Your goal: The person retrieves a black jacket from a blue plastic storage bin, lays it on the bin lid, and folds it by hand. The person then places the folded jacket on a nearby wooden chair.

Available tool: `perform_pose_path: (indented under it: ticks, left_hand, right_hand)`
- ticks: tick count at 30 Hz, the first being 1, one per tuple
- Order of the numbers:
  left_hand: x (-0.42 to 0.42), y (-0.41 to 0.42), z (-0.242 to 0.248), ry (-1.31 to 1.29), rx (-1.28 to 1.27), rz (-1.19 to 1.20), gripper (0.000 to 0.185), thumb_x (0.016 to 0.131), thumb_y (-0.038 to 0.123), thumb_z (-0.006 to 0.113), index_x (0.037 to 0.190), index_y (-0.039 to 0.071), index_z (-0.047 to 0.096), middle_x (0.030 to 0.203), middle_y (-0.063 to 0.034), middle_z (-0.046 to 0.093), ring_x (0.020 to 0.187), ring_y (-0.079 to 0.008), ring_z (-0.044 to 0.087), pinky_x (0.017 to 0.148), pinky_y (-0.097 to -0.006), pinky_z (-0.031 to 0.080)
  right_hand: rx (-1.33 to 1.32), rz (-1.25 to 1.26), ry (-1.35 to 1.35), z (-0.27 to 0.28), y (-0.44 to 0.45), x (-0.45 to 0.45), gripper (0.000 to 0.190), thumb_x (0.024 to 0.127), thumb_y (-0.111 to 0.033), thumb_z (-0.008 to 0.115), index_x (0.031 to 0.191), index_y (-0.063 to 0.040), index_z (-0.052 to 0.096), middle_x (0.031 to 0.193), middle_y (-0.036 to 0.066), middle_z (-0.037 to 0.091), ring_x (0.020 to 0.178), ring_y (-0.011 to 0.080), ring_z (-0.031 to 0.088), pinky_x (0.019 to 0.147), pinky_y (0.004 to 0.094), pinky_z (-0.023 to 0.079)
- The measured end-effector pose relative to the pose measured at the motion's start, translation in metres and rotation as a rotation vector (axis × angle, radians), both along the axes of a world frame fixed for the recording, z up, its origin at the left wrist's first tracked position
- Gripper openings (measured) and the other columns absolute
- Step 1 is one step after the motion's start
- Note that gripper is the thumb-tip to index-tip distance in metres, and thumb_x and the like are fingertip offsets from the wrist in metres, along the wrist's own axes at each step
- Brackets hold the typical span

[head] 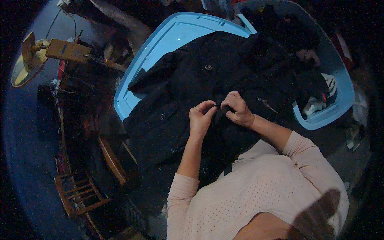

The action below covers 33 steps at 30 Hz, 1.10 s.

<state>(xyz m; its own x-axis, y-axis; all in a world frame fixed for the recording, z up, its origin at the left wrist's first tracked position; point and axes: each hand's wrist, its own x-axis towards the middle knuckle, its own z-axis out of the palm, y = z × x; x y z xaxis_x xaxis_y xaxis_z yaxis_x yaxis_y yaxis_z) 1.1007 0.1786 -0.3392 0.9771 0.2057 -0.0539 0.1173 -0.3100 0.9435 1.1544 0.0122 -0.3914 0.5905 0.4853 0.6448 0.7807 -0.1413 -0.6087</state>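
Observation:
A black coat (189,81) lies spread over an upturned light-blue plastic lid (150,57) in front of me. Two round buttons show on it, one button (208,67) toward the top and another button (162,116) on the left part. Over the middle of the coat, my left hand (201,117) pinches a small dark piece (216,105) between thumb and fingertips; whether it is a button or a fold of cloth is unclear. My right hand (238,111) is right beside it with curled fingers, index fingertip near that piece. What it grips cannot be made out against the dark cloth.
At the right stands a blue plastic bin (333,111) with dark and pale cloth inside. A zipper pull (262,100) lies right of my hands. A wooden rack (81,192), a wooden bar (112,159) and a yellow round-headed object (28,66) are on the left.

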Motion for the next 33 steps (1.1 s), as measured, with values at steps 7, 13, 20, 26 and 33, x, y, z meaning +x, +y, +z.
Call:
perform_pose_path:
  ticks: [7, 13, 20, 26, 33]
  left_hand:
    - [-0.001, 0.011, -0.006, -0.009, 0.134, -0.064, 0.014, 0.077, -0.002, 0.065, 0.091, 0.001, 0.068, 0.078, -0.0039, 0.068, 0.072, -0.0084, 0.062, 0.067, -0.0226, 0.049]
    - [0.003, 0.019, -0.001, 0.016, 0.186, -0.166, 0.016, 0.076, -0.002, 0.067, 0.092, 0.001, 0.068, 0.085, -0.0054, 0.069, 0.081, -0.0114, 0.063, 0.075, -0.0254, 0.049]
    - [0.002, 0.02, -0.015, -0.099, 0.108, -0.135, 0.018, 0.074, -0.008, 0.065, 0.089, 0.002, 0.069, 0.081, -0.0077, 0.068, 0.074, -0.0133, 0.064, 0.068, -0.0244, 0.05]
    - [0.001, 0.018, -0.009, -0.214, 0.211, -0.174, 0.021, 0.072, -0.01, 0.063, 0.088, 0.003, 0.069, 0.083, -0.0117, 0.068, 0.077, -0.0208, 0.066, 0.07, -0.0267, 0.051]
    - [-0.01, 0.013, -0.023, -0.239, 0.241, -0.141, 0.04, 0.074, -0.006, 0.061, 0.113, 0.004, 0.059, 0.101, -0.0134, 0.067, 0.086, -0.021, 0.065, 0.077, -0.0307, 0.052]
  right_hand:
    - [0.027, 0.001, 0.048, -0.001, 0.003, 0.003, 0.026, 0.06, 0.0, 0.063, 0.085, -0.007, 0.059, 0.089, 0.009, 0.056, 0.09, 0.0291, 0.052, 0.085, 0.0395, 0.04]
    - [0.168, -0.114, 0.19, 0.007, 0.008, 0.0, 0.027, 0.057, 0.0, 0.068, 0.078, -0.006, 0.054, 0.088, 0.009, 0.051, 0.085, 0.0268, 0.052, 0.079, 0.0336, 0.042]
    - [0.057, -0.276, -0.007, 0.021, 0.001, -0.001, 0.027, 0.053, -0.006, 0.07, 0.067, -0.008, 0.047, 0.079, 0.007, 0.049, 0.079, 0.0267, 0.05, 0.076, 0.0383, 0.04]
    - [0.056, -0.17, -0.064, 0.014, 0.007, -0.006, 0.016, 0.062, -0.009, 0.072, 0.07, -0.007, 0.059, 0.073, 0.007, 0.057, 0.07, 0.0276, 0.055, 0.065, 0.0386, 0.045]
    - [0.053, -0.18, -0.105, 0.002, 0.018, -0.013, 0.019, 0.065, -0.008, 0.07, 0.082, -0.004, 0.062, 0.083, 0.014, 0.062, 0.075, 0.0325, 0.059, 0.066, 0.0398, 0.05]
